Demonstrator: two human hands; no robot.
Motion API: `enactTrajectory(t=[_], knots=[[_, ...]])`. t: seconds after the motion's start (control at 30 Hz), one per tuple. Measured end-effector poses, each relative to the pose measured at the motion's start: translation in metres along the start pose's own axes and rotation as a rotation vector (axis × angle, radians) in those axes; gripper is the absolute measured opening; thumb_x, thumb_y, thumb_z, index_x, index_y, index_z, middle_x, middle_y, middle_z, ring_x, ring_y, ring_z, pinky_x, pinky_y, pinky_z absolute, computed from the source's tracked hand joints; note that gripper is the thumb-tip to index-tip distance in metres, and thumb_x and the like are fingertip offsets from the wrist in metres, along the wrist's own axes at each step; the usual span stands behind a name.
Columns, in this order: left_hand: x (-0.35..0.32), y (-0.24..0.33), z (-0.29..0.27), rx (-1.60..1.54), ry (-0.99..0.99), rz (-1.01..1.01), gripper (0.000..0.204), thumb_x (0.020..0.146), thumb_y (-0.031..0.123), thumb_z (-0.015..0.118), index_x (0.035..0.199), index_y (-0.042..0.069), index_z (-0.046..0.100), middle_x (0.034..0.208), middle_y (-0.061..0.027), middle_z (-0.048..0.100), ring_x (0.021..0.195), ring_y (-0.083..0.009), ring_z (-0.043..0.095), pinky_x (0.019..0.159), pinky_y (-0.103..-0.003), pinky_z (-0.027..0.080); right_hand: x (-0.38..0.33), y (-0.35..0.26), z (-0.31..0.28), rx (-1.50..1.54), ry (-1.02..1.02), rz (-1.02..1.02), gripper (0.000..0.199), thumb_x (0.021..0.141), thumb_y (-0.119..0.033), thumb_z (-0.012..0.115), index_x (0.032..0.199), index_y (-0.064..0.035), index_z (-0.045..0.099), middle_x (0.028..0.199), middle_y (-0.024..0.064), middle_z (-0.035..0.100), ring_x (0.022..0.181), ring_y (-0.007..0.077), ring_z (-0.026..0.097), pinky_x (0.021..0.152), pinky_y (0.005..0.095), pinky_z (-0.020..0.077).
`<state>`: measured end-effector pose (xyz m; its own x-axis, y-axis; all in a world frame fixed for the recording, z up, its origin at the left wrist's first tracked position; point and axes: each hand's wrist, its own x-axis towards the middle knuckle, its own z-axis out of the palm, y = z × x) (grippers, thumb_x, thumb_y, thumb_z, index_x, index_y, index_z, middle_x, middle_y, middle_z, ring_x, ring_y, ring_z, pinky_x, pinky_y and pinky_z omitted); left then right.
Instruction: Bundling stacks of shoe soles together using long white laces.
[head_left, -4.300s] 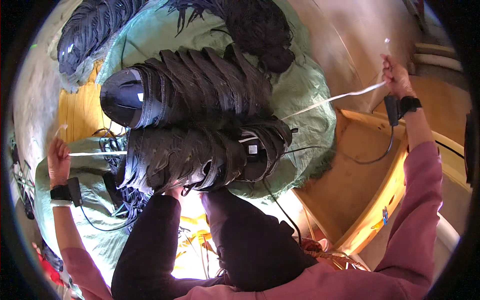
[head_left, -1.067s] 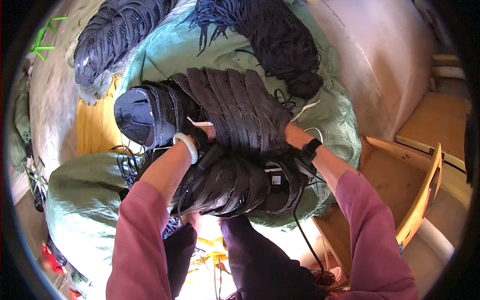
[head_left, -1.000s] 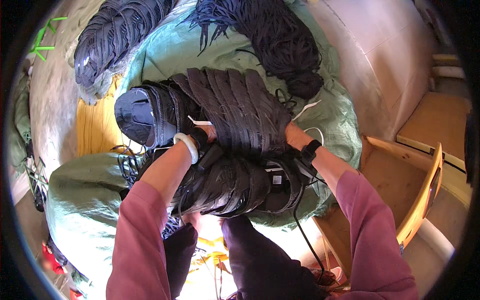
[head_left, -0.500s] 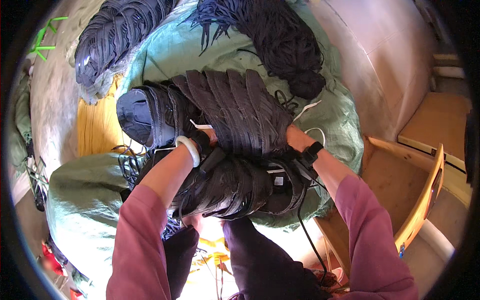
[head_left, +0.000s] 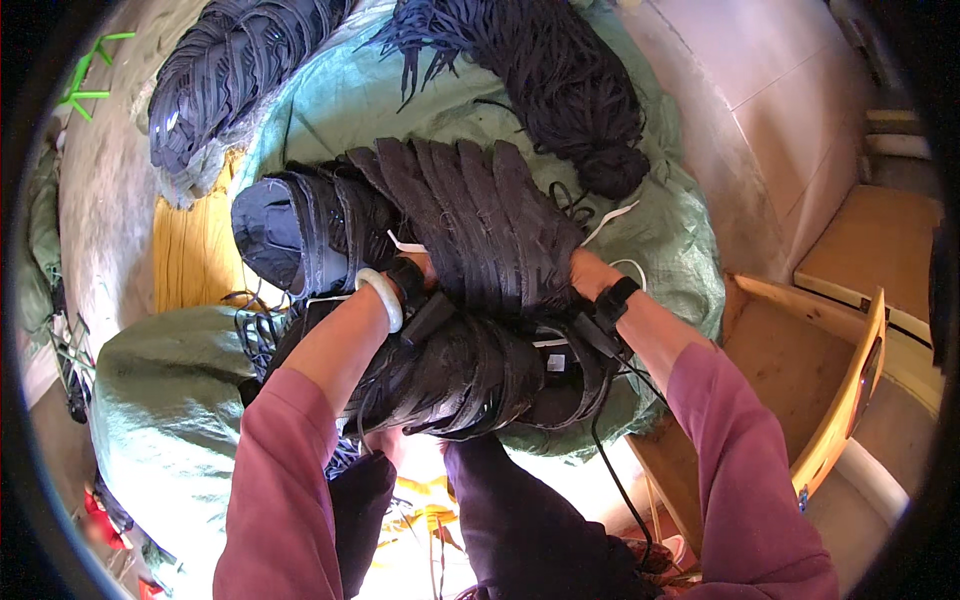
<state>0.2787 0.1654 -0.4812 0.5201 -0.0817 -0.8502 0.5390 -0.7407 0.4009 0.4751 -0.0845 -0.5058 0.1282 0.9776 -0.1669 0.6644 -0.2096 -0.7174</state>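
Observation:
A slanting row of black shoe uppers, nested one over another, lies between my hands. My left hand is at its lower left side, the fingers tucked under and hidden. At the right end my right hand grips the row, its fingertips also hidden behind the black material. More nested black uppers stick out at the left, with a smooth rounded end. Closer to me, over my knees, rests another row of black uppers. A white lace end pokes out beside my right hand.
Green woven sheeting lies under the uppers. Beyond are a bundle of black laces and another stack of dark uppers. An open wooden drawer stands at the right. A black cable hangs near my right forearm.
Both hands have barely moved and keep their hold on the row of uppers. The row has shifted only slightly.

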Motion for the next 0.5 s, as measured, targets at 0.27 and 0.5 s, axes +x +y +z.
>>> enactTrajectory(t=[0.27, 0.5], knots=[[-0.015, -0.003, -0.001, -0.171, 0.011, 0.08, 0.039, 0.093, 0.017, 0.05, 0.132, 0.014, 0.055, 0.14, -0.0051, 0.051, 0.129, -0.0225, 0.047, 0.101, -0.042, 0.04, 0.074, -0.022, 0.002, -0.043, -0.084, 0.011, 0.047, 0.082, -0.007, 0.056, 0.129, -0.0008, 0.053, 0.131, 0.0136, 0.054, 0.114, 0.0269, 0.054, 0.093, 0.0351, 0.0433], [-0.027, 0.0, -0.003, -0.333, 0.029, 0.13, 0.04, 0.093, 0.016, 0.05, 0.133, 0.012, 0.054, 0.14, -0.0062, 0.05, 0.13, -0.0228, 0.046, 0.103, -0.042, 0.038, 0.002, -0.019, -0.012, -0.073, -0.167, -0.002, 0.046, 0.084, -0.007, 0.055, 0.13, -0.0012, 0.052, 0.133, 0.0128, 0.053, 0.115, 0.0256, 0.054, 0.095, 0.0344, 0.0431]])
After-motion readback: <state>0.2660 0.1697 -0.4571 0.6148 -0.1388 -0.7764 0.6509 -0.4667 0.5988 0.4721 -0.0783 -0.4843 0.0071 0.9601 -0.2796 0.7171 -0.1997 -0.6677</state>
